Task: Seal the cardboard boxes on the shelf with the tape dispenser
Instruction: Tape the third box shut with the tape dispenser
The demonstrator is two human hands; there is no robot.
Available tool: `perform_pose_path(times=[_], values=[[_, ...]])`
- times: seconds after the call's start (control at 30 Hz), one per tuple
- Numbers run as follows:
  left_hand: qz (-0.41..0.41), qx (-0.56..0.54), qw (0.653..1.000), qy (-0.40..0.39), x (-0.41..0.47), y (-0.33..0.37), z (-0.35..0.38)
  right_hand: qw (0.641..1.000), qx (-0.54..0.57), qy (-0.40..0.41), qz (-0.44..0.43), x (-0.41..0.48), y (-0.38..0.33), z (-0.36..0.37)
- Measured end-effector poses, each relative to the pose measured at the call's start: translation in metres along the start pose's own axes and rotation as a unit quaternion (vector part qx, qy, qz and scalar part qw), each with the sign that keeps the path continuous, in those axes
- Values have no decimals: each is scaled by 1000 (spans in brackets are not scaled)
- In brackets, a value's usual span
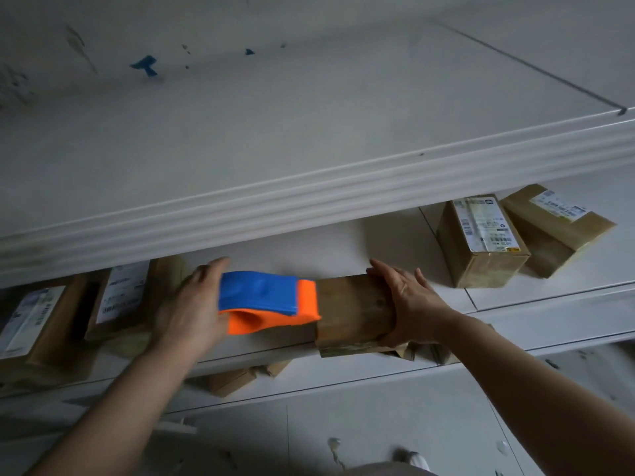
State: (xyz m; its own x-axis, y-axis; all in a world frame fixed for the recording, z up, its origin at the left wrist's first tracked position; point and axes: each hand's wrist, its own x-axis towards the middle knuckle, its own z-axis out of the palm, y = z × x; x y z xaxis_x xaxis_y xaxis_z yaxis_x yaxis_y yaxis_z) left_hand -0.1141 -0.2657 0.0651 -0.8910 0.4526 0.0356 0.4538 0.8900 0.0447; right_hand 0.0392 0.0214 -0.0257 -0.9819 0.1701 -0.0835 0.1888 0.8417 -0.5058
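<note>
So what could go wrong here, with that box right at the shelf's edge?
1. The cardboard box sits at the front edge of the shelf, steadied only by the right hand; a hard pull on the tape dispenser might drag it off.
2. The left hand, gripping the dispenser, works close to the labelled boxes on the left and could knock them.

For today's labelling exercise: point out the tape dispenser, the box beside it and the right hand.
tape dispenser (257,292): head view, blue cover.
box (352,305): head view, top face.
right hand (412,300): head view, back of hand.
</note>
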Motion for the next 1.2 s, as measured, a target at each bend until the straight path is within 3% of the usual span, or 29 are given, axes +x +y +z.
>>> perform_pose_path(times=[0.1,0.33,0.43,0.57,0.67,0.77,0.87,0.97,1.1,1.2], values=[[-37,17,999,-21,-5,-38,-5,1000,-11,-2,3,0,-4,0],[46,21,999,-7,-3,-22,30,999,-29,-28,24,-2,-12,-4],[58,9,998,2,-6,-14,41,993,-106,-49,16,1,-26,-4],[73,3,997,18,-5,-14,45,975,-209,-48,-55,4,-57,17],[84,-11,996,13,-4,-17,47,970,-228,-75,-41,4,-63,23],[100,-115,988,-16,-2,-23,50,970,-235,-53,-42,15,-78,22],[121,-242,960,-66,-1,-38,51,964,-254,-72,-45,28,-93,34],[170,-300,933,-103,-1,-52,49,964,-255,-61,-48,27,-89,31],[241,-236,930,-143,-3,-56,49,967,-247,-54,-21,16,-71,21],[245,-218,935,-136,3,-67,45,971,-234,-53,-25,13,-62,22]])
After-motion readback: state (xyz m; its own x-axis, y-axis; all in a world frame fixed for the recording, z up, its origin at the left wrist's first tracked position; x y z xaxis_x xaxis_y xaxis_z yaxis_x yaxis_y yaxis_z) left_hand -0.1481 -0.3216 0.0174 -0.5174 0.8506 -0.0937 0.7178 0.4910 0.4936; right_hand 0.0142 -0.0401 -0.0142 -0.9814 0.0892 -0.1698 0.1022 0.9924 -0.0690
